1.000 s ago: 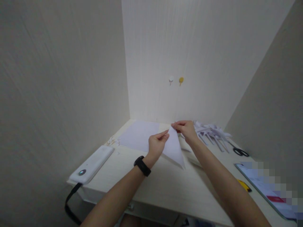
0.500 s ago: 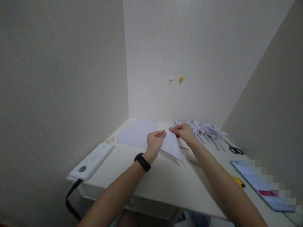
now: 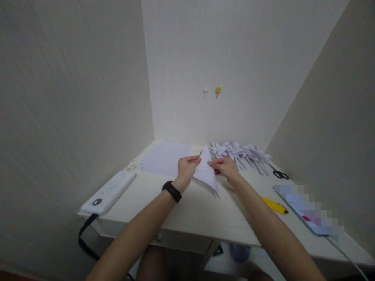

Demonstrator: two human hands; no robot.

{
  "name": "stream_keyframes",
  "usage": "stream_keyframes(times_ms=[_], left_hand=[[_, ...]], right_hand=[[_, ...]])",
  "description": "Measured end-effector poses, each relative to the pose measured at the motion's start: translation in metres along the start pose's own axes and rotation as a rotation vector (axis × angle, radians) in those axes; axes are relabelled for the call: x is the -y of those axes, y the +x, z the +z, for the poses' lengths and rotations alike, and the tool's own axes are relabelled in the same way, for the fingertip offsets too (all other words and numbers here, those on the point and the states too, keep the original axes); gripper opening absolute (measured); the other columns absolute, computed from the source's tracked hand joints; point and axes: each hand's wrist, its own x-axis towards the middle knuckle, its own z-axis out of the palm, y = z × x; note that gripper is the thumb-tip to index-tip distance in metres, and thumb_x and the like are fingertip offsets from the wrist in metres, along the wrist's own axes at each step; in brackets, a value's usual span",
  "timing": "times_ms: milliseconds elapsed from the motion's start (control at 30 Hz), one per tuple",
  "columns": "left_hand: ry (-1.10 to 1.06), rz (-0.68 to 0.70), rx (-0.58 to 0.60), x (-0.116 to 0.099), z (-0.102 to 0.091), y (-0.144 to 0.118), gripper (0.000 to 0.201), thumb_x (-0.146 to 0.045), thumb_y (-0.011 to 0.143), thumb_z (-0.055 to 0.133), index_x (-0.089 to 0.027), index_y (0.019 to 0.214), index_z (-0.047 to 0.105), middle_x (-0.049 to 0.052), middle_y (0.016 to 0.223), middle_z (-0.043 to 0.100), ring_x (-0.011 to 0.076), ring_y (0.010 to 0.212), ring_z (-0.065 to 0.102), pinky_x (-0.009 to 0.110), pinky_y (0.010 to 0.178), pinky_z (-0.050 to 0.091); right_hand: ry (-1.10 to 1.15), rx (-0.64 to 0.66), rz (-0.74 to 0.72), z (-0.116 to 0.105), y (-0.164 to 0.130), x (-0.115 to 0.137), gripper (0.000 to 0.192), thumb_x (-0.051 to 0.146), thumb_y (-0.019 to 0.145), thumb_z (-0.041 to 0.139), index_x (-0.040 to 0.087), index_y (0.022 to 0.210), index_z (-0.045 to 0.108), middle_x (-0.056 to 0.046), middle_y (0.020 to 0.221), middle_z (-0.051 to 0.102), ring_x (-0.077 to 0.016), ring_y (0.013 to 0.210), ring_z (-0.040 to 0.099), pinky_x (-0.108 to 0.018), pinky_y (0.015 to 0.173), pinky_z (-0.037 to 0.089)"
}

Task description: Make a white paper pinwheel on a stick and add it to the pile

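Note:
A white sheet folded into a triangle [image 3: 206, 174] is lifted a little over the pale wooden table [image 3: 202, 216], its top point up and its lower tip near the tabletop. My left hand [image 3: 186, 168], with a black band on the wrist, pinches the triangle's left edge. My right hand [image 3: 224, 168] pinches its right edge close to the top point. Both hands are close together, just in front of the table's middle.
A flat white sheet [image 3: 166, 158] lies behind my left hand. A heap of folded paper pieces [image 3: 240, 153] sits at the back right, black scissors [image 3: 280, 174] beside it. A yellow cutter [image 3: 274, 205], a tablet [image 3: 304, 214] and a white device [image 3: 108, 192] with a black strap lie around.
The triangle's top has been brought together and narrowed between my hands. My right hand has slid down from the top point to the right edge. The view has shifted, showing more table on the right.

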Motion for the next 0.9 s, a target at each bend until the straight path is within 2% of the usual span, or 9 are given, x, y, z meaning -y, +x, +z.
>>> stream_keyframes(times_ms=[133,300,500,900], left_hand=[[-0.025,-0.019,-0.013,-0.001,-0.001,0.002,0.014,-0.014,0.066,0.08,-0.011,0.081,0.078,0.011,0.085,0.077,0.0187,0.073,0.068,0.03,0.072,0.053],[-0.06,-0.024,-0.014,-0.002,-0.004,0.006,0.017,-0.016,0.062,0.082,-0.011,0.078,0.078,0.012,0.085,0.077,0.0181,0.073,0.067,0.029,0.071,0.052],[-0.086,-0.043,-0.018,-0.006,-0.006,0.011,0.017,-0.014,0.063,0.081,-0.011,0.079,0.078,0.011,0.083,0.077,0.0167,0.07,0.066,0.028,0.069,0.052],[-0.11,-0.06,-0.028,-0.009,-0.009,0.014,0.016,-0.014,0.064,0.08,-0.01,0.079,0.077,0.011,0.08,0.076,0.0148,0.064,0.063,0.027,0.064,0.051]], right_hand=[[0.009,-0.004,-0.019,0.001,0.001,-0.004,0.037,0.045,0.047,0.087,0.013,0.056,0.069,-0.003,0.053,0.064,-0.0116,0.048,0.055,-0.026,0.05,0.048],[-0.006,0.027,0.029,0.0,0.002,-0.006,0.035,0.042,0.046,0.087,0.013,0.056,0.07,-0.003,0.054,0.065,-0.0127,0.049,0.057,-0.027,0.05,0.05],[-0.04,0.037,0.051,-0.001,0.0,-0.005,0.031,0.04,0.053,0.086,0.013,0.058,0.07,-0.004,0.056,0.066,-0.0128,0.049,0.058,-0.027,0.05,0.05],[-0.046,0.065,0.066,0.001,-0.002,-0.004,0.029,0.037,0.054,0.085,0.014,0.054,0.067,-0.002,0.054,0.063,-0.0112,0.048,0.055,-0.025,0.049,0.047]])
